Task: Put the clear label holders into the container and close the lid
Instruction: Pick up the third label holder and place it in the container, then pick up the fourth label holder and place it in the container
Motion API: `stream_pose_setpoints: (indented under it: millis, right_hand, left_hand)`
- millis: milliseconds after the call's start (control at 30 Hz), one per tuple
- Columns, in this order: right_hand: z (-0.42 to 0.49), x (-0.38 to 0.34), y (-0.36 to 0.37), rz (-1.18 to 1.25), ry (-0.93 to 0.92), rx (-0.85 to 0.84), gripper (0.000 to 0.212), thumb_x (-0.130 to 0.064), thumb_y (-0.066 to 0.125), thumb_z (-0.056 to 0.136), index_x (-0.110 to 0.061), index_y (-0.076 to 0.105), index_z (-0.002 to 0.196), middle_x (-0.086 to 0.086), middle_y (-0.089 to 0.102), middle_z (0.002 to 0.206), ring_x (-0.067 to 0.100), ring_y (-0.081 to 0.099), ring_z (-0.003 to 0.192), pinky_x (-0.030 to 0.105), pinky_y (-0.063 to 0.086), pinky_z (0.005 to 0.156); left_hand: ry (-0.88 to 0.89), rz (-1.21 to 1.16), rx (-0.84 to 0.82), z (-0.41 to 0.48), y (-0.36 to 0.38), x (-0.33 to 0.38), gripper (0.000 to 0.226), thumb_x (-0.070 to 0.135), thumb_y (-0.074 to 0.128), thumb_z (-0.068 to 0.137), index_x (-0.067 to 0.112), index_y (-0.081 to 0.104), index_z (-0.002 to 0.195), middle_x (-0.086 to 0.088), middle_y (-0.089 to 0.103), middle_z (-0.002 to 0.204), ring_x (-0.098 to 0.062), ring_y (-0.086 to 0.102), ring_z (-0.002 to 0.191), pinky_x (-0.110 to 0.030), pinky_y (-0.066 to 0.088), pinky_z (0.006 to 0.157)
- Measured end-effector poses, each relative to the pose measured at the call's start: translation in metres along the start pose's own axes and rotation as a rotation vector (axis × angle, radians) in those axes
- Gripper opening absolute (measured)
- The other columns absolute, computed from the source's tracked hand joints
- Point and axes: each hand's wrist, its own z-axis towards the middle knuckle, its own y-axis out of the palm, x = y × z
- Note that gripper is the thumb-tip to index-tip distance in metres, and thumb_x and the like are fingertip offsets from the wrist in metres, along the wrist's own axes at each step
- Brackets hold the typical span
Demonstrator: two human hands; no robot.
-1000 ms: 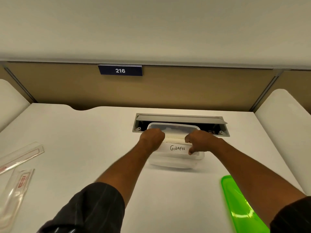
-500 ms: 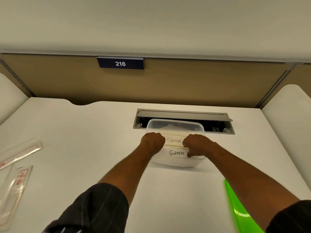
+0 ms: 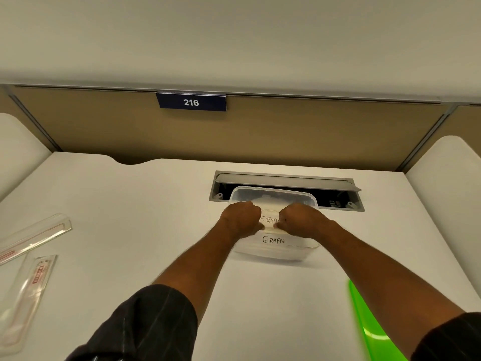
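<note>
A clear plastic container (image 3: 275, 195) stands open on the white desk, a little past the middle. My left hand (image 3: 240, 217) and my right hand (image 3: 302, 221) are both closed over its near rim, pinching a clear label holder with a paper strip marked "SIGM.." (image 3: 269, 220) between them. Below that strip, a second one marked "GIRAFEE" (image 3: 273, 240) shows through the container's front wall. Two more clear label holders (image 3: 36, 235) (image 3: 28, 295) lie flat at the desk's left edge. The green lid (image 3: 369, 329) lies at the lower right, partly out of frame.
An open grey cable slot (image 3: 286, 178) is set into the desk right behind the container. A tan partition with a blue "216" plate (image 3: 191, 102) closes off the back. White side panels rise at the left and right.
My hands have drawn closer together over the container's near rim, and the "SIGM.." strip has come into sight between them above the "GIRAFEE" strip. The view has shifted slightly.
</note>
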Motion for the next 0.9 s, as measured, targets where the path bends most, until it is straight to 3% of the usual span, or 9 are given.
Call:
stream_pose_setpoints:
  millis: [100,233,300,433,500,600,800,900]
  right_hand:
    - [-0.001,-0.009,-0.018,0.147,0.027,0.19,0.038,-0.043,0.04,0.097,-0.012,0.063,0.094,0.012,0.067,0.102,0.025,0.06,0.088,0.034,0.047,0.071]
    - [-0.002,-0.033,-0.038,0.22,0.022,0.324,0.045,-0.044,0.037,0.098,-0.012,0.052,0.125,0.01,0.058,0.128,0.027,0.053,0.117,0.043,0.047,0.094]
    - [0.001,-0.051,-0.045,0.207,-0.005,0.362,0.046,-0.044,0.037,0.098,-0.012,0.05,0.128,0.01,0.057,0.129,0.027,0.051,0.119,0.041,0.046,0.096]
    - [0.006,-0.096,-0.055,0.22,-0.08,0.395,0.044,-0.044,0.035,0.098,-0.014,0.052,0.125,0.008,0.058,0.128,0.025,0.052,0.115,0.038,0.044,0.093]
    - [0.01,-0.126,-0.06,0.213,-0.112,0.39,0.043,-0.045,0.034,0.097,-0.016,0.052,0.122,0.007,0.059,0.125,0.023,0.053,0.111,0.037,0.045,0.09]
    - [0.019,-0.17,-0.065,0.198,-0.163,0.391,0.046,-0.045,0.034,0.098,-0.013,0.05,0.128,0.009,0.055,0.133,0.026,0.049,0.121,0.039,0.042,0.098]
    - [0.035,-0.269,-0.067,0.21,-0.278,0.394,0.049,-0.044,0.036,0.099,-0.011,0.048,0.132,0.008,0.053,0.136,0.026,0.047,0.126,0.038,0.038,0.101]
    - [0.042,-0.315,-0.063,0.209,-0.317,0.36,0.05,-0.045,0.035,0.099,-0.012,0.046,0.135,0.007,0.051,0.139,0.025,0.045,0.127,0.036,0.037,0.102]
  left_hand:
    - [-0.022,-0.055,0.166,-0.006,-0.007,-0.001,0.042,0.046,0.049,0.093,0.009,0.065,0.106,-0.011,0.069,0.106,-0.025,0.066,0.091,-0.032,0.047,0.068]
    - [-0.073,-0.158,0.266,-0.03,-0.021,-0.017,0.049,0.045,0.043,0.096,0.01,0.05,0.13,-0.01,0.058,0.131,-0.027,0.057,0.117,-0.039,0.05,0.088]
    - [-0.103,-0.183,0.309,-0.046,-0.026,-0.03,0.052,0.042,0.04,0.097,0.008,0.042,0.137,-0.011,0.053,0.138,-0.028,0.051,0.124,-0.04,0.046,0.095]
    - [-0.179,-0.211,0.408,-0.089,-0.033,-0.062,0.047,0.036,0.042,0.097,0.008,0.043,0.135,-0.011,0.055,0.132,-0.026,0.053,0.117,-0.036,0.046,0.091]
    - [-0.234,-0.216,0.401,-0.114,-0.035,-0.08,0.05,0.035,0.04,0.098,0.005,0.039,0.138,-0.013,0.051,0.137,-0.027,0.049,0.123,-0.038,0.044,0.097]
    - [-0.303,-0.22,0.391,-0.15,-0.037,-0.107,0.053,0.035,0.037,0.1,0.004,0.034,0.142,-0.015,0.044,0.144,-0.029,0.043,0.131,-0.039,0.039,0.104]
    - [-0.41,-0.199,0.409,-0.225,-0.037,-0.168,0.046,0.03,0.04,0.099,0.003,0.039,0.136,-0.014,0.053,0.13,-0.029,0.05,0.118,-0.039,0.043,0.094]
    - [-0.486,-0.192,0.435,-0.259,-0.033,-0.197,0.031,0.026,0.043,0.097,0.006,0.049,0.119,-0.011,0.059,0.115,-0.029,0.054,0.108,-0.037,0.044,0.081]
